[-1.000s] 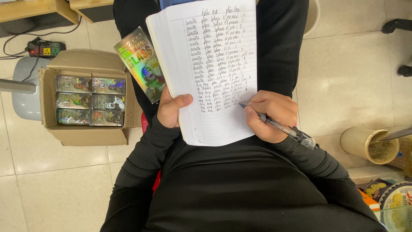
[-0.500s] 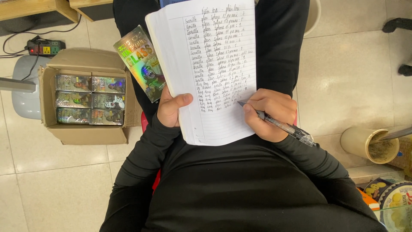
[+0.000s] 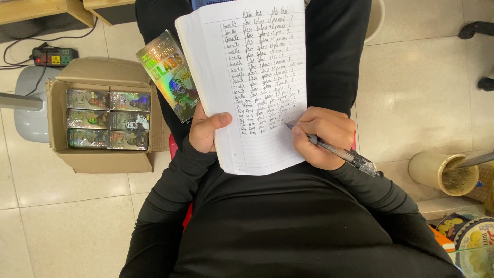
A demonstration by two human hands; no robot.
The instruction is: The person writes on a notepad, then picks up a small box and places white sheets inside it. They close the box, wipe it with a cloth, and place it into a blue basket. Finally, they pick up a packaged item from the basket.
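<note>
At frame centre, the right hand grips a pen at the last written line of the notebook, lower lines blank; the left hand clasps notebook and a shiny packet.

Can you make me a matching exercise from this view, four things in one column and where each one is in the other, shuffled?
Things:
1. pen
2. shiny packet
3. cardboard box
4. notebook

Places:
A. on the tiled floor, full of wrapped packets
B. in the right hand, tip on the page
C. on the lap, thumb of the left hand on its page
D. held behind the notebook's left edge by the left hand

Pairs: 1-B, 2-D, 3-A, 4-C
</note>
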